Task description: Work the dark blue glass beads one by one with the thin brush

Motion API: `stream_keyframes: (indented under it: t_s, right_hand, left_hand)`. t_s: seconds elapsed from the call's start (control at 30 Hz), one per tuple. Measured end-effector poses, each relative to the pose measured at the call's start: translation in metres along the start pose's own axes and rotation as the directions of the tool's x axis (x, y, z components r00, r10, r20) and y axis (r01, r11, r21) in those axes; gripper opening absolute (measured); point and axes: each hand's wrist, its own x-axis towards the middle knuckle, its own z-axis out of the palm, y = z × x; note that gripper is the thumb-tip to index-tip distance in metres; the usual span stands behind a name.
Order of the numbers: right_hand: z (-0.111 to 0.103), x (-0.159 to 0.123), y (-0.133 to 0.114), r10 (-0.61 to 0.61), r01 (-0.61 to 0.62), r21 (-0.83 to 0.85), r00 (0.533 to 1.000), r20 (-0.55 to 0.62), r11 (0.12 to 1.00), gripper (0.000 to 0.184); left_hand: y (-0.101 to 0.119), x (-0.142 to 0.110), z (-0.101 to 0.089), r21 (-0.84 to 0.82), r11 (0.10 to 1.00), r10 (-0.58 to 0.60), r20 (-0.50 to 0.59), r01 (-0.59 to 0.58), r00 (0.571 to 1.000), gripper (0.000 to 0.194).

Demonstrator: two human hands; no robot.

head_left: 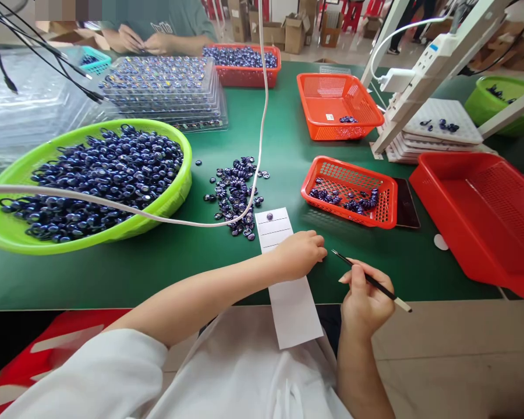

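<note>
My right hand (367, 297) grips a thin black pen-like tool (372, 281) with a pale rear end and a small, light, forked-looking tip. That tip points toward my left hand (303, 254), which is closed with curled fingers just left of it. Whatever my left fingers pinch is hidden. Under my left hand and wrist lies a white paper strip (294, 314) with black lines, hanging over the table edge. One small dark blue shiny piece (269, 216) rests on its far end. Beside the strip, a loose pile of similar pieces (236, 195) lies on the green table (227, 285).
A green basket (186, 174) heaped with dark looped pieces stands left. On the right are a small red basket (393, 203), an orange basket (312, 131) and a large red tray (458, 233). A white cable (192, 223) crosses in front. Opposite, a person's hands (144, 42) work.
</note>
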Motion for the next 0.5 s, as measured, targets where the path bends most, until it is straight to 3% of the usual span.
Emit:
stream_keyframes:
  t_s: [0.2, 0.37, 0.5]
  right_hand:
    - [0.001, 0.0, 0.0, -0.012, 0.013, -0.016, 0.999, 0.034, 1.0, 0.019]
    - [-0.002, 0.001, -0.003, 0.022, -0.02, -0.03, 0.998, 0.051, 0.999, 0.02]
    - [-0.006, -0.001, -0.013, 0.106, -0.093, -0.092, 0.982, 0.157, 0.991, 0.02]
  left_hand:
    - [0.0, -0.01, 0.002, 0.118, 0.987, -0.098, -0.069, 0.106, 0.993, 0.024]
    - [-0.001, -0.025, -0.002, 0.01, 0.986, -0.161, -0.251, 0.169, 0.955, 0.024]
    - [-0.004, -0.059, -0.011, -0.1, 0.983, -0.182, -0.364, 0.156, 0.913, 0.022]
